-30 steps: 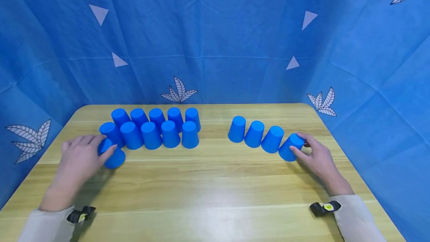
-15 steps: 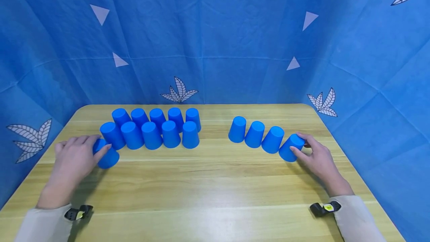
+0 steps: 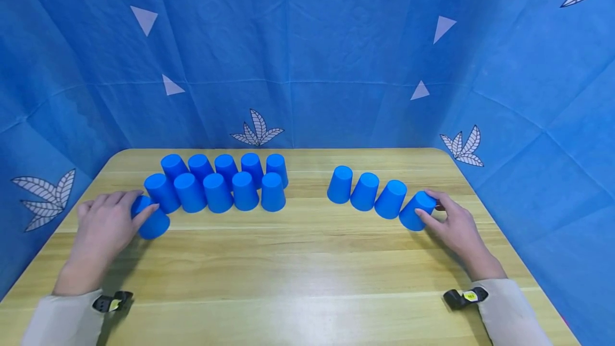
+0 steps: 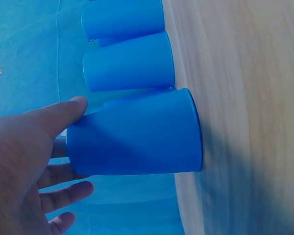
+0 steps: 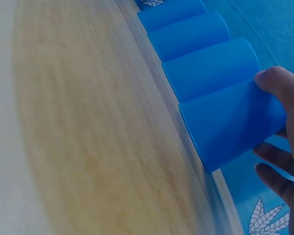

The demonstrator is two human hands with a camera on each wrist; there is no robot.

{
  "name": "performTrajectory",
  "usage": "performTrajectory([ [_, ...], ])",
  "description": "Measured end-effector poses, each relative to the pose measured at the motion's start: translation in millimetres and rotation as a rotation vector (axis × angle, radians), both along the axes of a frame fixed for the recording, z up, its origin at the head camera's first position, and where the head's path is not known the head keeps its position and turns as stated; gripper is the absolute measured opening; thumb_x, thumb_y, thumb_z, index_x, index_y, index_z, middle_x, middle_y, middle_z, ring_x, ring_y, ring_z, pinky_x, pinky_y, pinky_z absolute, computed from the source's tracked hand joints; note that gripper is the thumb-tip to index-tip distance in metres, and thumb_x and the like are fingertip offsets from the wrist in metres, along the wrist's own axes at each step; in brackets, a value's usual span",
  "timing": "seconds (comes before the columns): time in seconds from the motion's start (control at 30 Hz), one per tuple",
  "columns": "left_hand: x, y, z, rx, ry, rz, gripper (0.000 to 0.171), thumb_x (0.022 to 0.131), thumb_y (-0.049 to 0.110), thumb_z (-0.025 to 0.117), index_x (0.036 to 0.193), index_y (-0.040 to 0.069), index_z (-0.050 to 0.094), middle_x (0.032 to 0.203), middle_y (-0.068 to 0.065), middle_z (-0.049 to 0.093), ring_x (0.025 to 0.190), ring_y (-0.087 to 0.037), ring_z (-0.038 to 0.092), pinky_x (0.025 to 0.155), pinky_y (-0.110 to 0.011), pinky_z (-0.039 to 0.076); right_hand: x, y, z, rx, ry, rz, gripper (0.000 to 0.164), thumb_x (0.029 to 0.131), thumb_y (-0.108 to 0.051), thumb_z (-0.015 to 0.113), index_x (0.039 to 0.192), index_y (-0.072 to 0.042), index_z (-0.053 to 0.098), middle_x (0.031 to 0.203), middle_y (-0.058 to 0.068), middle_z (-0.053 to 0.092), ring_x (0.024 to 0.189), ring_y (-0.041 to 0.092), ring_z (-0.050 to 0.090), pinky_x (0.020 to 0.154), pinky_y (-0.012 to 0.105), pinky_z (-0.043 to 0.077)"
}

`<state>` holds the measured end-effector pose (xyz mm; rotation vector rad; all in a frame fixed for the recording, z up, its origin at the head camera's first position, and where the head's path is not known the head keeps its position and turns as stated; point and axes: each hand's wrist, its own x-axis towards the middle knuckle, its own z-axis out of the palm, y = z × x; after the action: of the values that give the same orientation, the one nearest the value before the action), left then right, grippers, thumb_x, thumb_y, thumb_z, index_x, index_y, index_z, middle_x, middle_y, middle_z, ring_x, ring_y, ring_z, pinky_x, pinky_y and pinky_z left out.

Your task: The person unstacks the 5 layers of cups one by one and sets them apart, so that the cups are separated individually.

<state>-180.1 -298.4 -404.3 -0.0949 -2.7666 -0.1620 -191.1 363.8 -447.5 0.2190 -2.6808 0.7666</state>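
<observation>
My left hand pinches a blue plastic cup near its closed end, thumb on one side and fingers on the other. That cup is upside down at the front left, just before the leftmost cup of the nearer left row. In the left wrist view its rim end meets the tabletop. On the right, my right hand holds another upside-down blue cup between thumb and fingers. It is the nearest of a slanting row, right beside its neighbour cup, as the right wrist view also shows.
Two rows of upside-down blue cups stand at the back left. More cups of the slanting row lead back toward the middle. Wood-patterned tabletop stretches in front, and a blue curtain hangs behind.
My left hand has shifted left with its cup, bringing it closer in front of the leftmost cup; it has moved little over the last half second. The right hand stays put on its cup.
</observation>
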Motion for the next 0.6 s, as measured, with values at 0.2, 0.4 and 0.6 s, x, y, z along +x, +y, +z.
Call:
performTrajectory([
  [0.2,0.0,1,1.3,0.002,-0.015,-0.002,0.063,0.095,0.05,0.058,0.126,-0.004,0.054,0.123,-0.035,0.054,0.111,-0.056,0.044,0.085,-0.07,0.027,0.5,0,1.3,-0.002,-0.011,-0.002,0.057,0.092,-0.032,0.069,0.137,-0.003,0.05,0.119,0.03,0.06,0.104,0.049,0.057,0.083,0.065,0.044],
  [0.4,2.3,11,6.7,0.003,0.039,-0.027,0.06,0.092,0.045,0.064,0.126,-0.004,0.056,0.124,-0.032,0.053,0.114,-0.055,0.042,0.087,-0.07,0.026,0.6,0,2.1,-0.004,-0.028,-0.004,0.058,0.093,-0.033,0.068,0.138,-0.003,0.049,0.12,0.031,0.059,0.105,0.05,0.057,0.084,0.066,0.044],
  [0.6,4.0,33,13.1,-0.003,0.08,-0.107,0.057,0.088,0.04,0.072,0.126,0.001,0.058,0.122,-0.03,0.055,0.115,-0.052,0.043,0.088,-0.069,0.028,0.0,0,1.6,-0.009,-0.035,-0.002,0.057,0.093,-0.033,0.068,0.138,-0.003,0.049,0.121,0.03,0.059,0.105,0.049,0.057,0.084,0.066,0.044],
])
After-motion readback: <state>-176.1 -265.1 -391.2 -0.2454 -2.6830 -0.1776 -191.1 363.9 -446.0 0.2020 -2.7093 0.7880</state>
